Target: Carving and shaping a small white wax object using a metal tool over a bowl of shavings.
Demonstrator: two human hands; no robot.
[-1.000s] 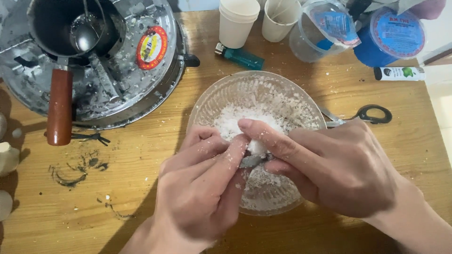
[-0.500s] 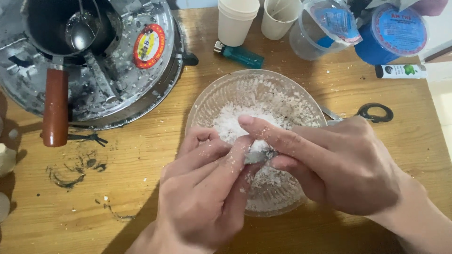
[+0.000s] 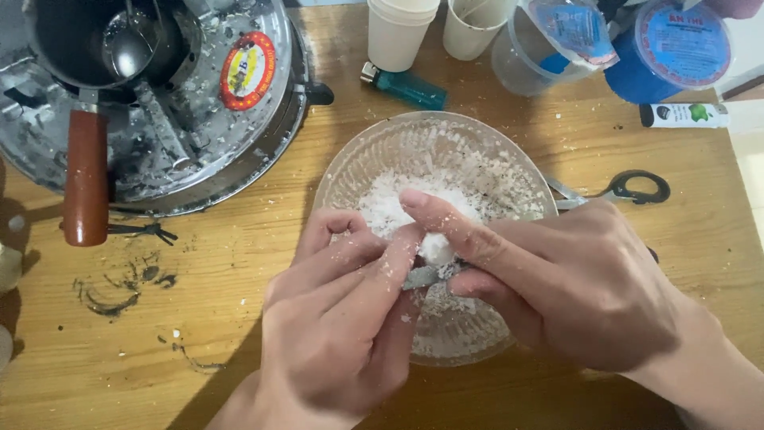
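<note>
Views: one, head-worn. Position: above a wooden table [image 3: 239, 350], facing steeply down, almost overhead. Range: close; both hands fill the lower centre, left hand [image 3: 334, 334] rising from the bottom edge, right hand [image 3: 573, 287] entering from the lower right corner. Centre of frame: glass bowl [image 3: 358, 167]. Far side of the table runs along the top edge, cutting off a stove [image 3: 199, 143] at upper left and cups [image 3: 398, 36] at upper middle. No second view; no shared area.

Home kitchen — wooden table [image 3: 199, 342], gas stove [image 3: 239, 135], paper cups [image 3: 398, 36].
</note>
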